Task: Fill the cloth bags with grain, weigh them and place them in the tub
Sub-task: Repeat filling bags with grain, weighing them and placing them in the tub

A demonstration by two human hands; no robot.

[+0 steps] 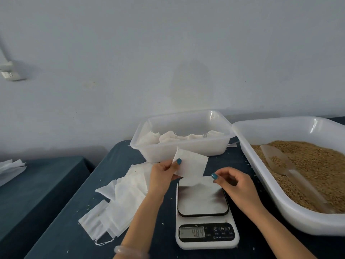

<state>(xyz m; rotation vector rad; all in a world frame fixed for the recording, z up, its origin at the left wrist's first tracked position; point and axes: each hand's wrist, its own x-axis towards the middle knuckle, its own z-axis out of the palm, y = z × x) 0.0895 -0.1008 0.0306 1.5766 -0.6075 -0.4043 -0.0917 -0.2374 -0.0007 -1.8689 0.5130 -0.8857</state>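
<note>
Nearest is the scale (202,199). Just above its far edge, the left hand (163,174) pinches the left end of a flat cloth bag (192,165) between thumb and fingers. The bag's long axis runs left to right, dipping slightly to the right. The right hand (236,184) is curled beside it; I cannot tell if it pinches anything. Left of the scale lie empty bags (119,202), to its right the grain (308,165), and behind it the tub (179,152).
</note>
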